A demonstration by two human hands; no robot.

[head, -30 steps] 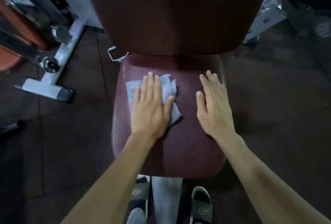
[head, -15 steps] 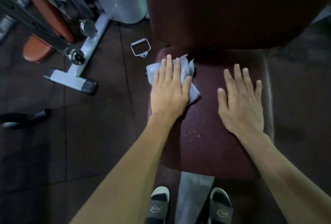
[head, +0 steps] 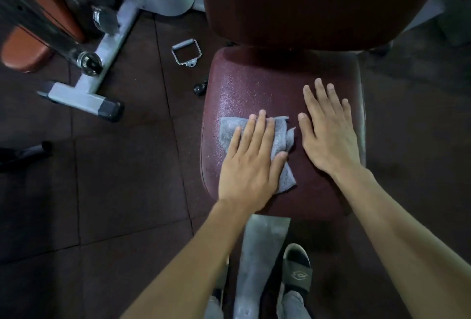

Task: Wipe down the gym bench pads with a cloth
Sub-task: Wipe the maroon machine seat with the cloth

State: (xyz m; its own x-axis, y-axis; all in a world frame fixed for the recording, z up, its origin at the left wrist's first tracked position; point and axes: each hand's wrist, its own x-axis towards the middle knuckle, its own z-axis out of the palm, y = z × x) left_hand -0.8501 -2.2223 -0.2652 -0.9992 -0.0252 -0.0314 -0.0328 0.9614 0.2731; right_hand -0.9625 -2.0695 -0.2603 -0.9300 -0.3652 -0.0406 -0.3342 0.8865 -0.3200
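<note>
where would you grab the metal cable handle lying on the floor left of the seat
Grip the straight bar of the cable handle, its far side, coming from above. It lies flat on the floor tiles, apart from the seat pad, so the bar is exposed and its open frame leaves room for fingers.

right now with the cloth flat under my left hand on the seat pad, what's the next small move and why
Probably slide the left hand and the cloth toward the right hand, lifting that hand away first. The cloth sits on the left half of the seat pad; the right half lies under the flat right hand.
</note>
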